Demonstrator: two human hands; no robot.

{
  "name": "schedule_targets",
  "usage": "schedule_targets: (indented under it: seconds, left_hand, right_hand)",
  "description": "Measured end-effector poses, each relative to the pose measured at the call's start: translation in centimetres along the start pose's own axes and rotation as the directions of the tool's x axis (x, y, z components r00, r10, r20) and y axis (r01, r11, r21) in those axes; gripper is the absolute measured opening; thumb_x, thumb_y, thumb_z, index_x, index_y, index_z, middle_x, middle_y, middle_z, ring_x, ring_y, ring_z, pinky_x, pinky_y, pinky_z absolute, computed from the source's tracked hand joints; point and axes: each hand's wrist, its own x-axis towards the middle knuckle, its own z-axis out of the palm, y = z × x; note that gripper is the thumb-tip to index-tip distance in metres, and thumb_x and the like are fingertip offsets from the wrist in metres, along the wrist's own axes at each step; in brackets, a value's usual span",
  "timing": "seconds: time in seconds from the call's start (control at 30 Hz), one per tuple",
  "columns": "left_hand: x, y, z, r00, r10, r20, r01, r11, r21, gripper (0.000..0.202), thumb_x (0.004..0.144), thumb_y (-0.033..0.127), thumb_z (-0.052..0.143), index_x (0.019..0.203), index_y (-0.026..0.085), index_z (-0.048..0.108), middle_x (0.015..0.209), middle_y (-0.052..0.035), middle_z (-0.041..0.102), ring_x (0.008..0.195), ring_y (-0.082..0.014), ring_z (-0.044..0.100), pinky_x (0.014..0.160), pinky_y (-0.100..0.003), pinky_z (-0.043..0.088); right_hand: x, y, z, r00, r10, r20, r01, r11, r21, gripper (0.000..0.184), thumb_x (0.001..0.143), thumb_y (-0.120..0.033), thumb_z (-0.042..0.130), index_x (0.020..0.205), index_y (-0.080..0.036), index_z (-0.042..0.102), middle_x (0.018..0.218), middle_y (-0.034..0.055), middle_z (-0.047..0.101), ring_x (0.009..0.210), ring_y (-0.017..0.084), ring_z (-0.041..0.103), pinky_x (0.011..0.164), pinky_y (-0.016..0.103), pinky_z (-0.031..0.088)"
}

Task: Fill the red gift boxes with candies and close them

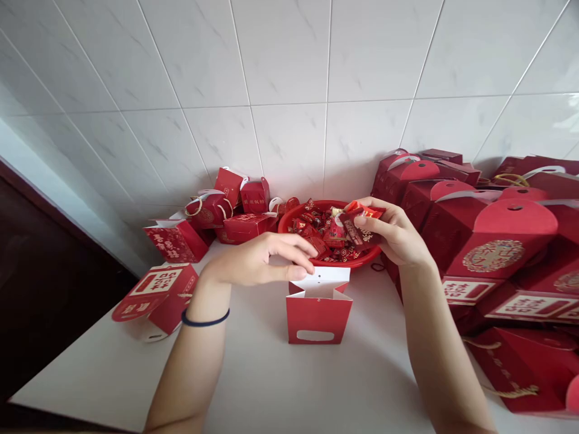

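A small red paper gift box (318,320) stands upright on the table, its white-lined top open toward me. My left hand (266,256) reaches over its back left edge, fingers and thumb apart with nothing between them. The thumb is close to the raised back flap; I cannot tell whether it touches. My right hand (398,232) pinches wrapped candies (357,226), one bright red and one dark red, over a red plastic basin (284,224). Many more red-wrapped candies (332,232) fill the basin behind the gift box.
Red gift boxes (493,241) are piled high on the right, beside my right forearm. Several more boxes (248,226) stand at the back left, and another box (163,295) lies near my left wrist. A tiled wall (289,138) closes off the white table (253,374) behind.
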Motion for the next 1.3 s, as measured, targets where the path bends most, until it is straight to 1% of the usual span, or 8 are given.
schedule_targets:
  seconds: [0.1,0.23,0.33,0.43,0.57,0.87,1.03,1.3]
  left_hand:
    - [-0.5,-0.3,1.0,0.997,-0.082,-0.015,0.083,0.993,0.085,0.022,0.088,0.038,0.063,0.097,0.029,0.081,0.111,-0.0038,0.075,0.096,-0.0205,0.071,0.085,-0.029,0.053]
    - [0.3,-1.7,1.7,0.988,-0.114,-0.107,0.126,0.986,0.11,0.029,0.076,0.036,0.075,0.102,0.024,0.079,0.108,-0.0048,0.076,0.098,-0.024,0.07,0.083,-0.029,0.052]
    - [0.6,-2.2,1.7,0.993,-0.099,-0.061,0.106,0.986,0.129,0.034,0.073,0.034,0.079,0.106,0.025,0.079,0.113,-0.0047,0.073,0.101,-0.0238,0.068,0.085,-0.028,0.052]
    - [0.7,-2.7,1.8,0.996,-0.075,-0.043,0.08,0.988,0.133,0.029,0.081,0.034,0.072,0.109,0.027,0.078,0.118,-0.0049,0.069,0.103,-0.0216,0.066,0.088,-0.028,0.05]
    - [0.9,-3.5,2.0,0.996,-0.053,-0.073,0.06,0.994,0.097,0.024,0.091,0.033,0.06,0.103,0.023,0.078,0.11,-0.006,0.07,0.099,-0.0204,0.066,0.089,-0.03,0.05]
    - [0.8,-2.7,2.1,0.998,-0.061,-0.016,0.061,0.997,0.055,0.029,0.079,0.032,0.076,0.106,0.02,0.077,0.118,-0.0082,0.07,0.11,-0.0254,0.065,0.095,-0.035,0.051]
    - [0.8,-2.9,2.1,0.995,-0.104,0.003,0.104,0.994,-0.035,0.042,0.076,0.036,0.08,0.115,0.022,0.074,0.13,-0.0095,0.064,0.116,-0.0264,0.063,0.094,-0.036,0.053]
    - [0.8,-2.7,2.0,0.995,-0.103,0.003,0.103,0.995,0.01,0.033,0.076,0.036,0.078,0.105,0.02,0.075,0.11,-0.0064,0.067,0.103,-0.0242,0.063,0.087,-0.034,0.053]
  right_hand:
    - [-1.0,-0.7,0.4,0.991,0.017,0.129,-0.006,0.996,-0.084,0.024,0.072,-0.032,0.082,0.092,-0.02,0.073,0.081,0.0026,0.071,0.064,0.015,0.062,0.059,0.025,0.051]
    - [-1.7,-1.0,1.1,0.953,0.059,0.296,0.001,0.98,-0.199,0.021,0.079,-0.031,0.078,0.095,-0.019,0.072,0.073,0.0002,0.065,0.06,0.012,0.056,0.057,0.023,0.047]
    - [-1.8,-1.0,1.5,0.92,0.079,0.384,0.043,0.953,-0.298,0.019,0.082,-0.03,0.074,0.096,-0.018,0.072,0.077,0.0009,0.065,0.064,0.011,0.056,0.06,0.022,0.047]
    - [-1.7,-0.7,1.5,0.891,0.113,0.439,0.064,0.927,-0.369,0.02,0.084,-0.032,0.072,0.098,-0.018,0.071,0.075,0.0004,0.064,0.062,0.011,0.054,0.058,0.022,0.045]
    - [-1.5,-0.2,1.4,0.896,0.1,0.433,0.098,0.905,-0.414,0.022,0.085,-0.035,0.071,0.1,-0.018,0.071,0.078,0.0002,0.066,0.064,0.012,0.056,0.06,0.022,0.047]
    - [-1.2,-0.2,1.7,0.889,0.062,0.455,0.181,0.863,-0.472,0.025,0.087,-0.034,0.069,0.103,-0.015,0.07,0.094,0.0032,0.07,0.081,0.016,0.063,0.075,0.026,0.051]
    - [-1.2,0.3,2.2,0.916,0.068,0.395,0.142,0.866,-0.479,0.026,0.086,-0.036,0.069,0.102,-0.016,0.069,0.088,0.0022,0.068,0.07,0.013,0.059,0.064,0.025,0.049]
    - [-1.0,1.1,3.2,0.879,0.117,0.463,0.169,0.83,-0.532,0.022,0.087,-0.037,0.067,0.091,-0.016,0.073,0.08,0.0025,0.069,0.067,0.013,0.06,0.058,0.023,0.047]
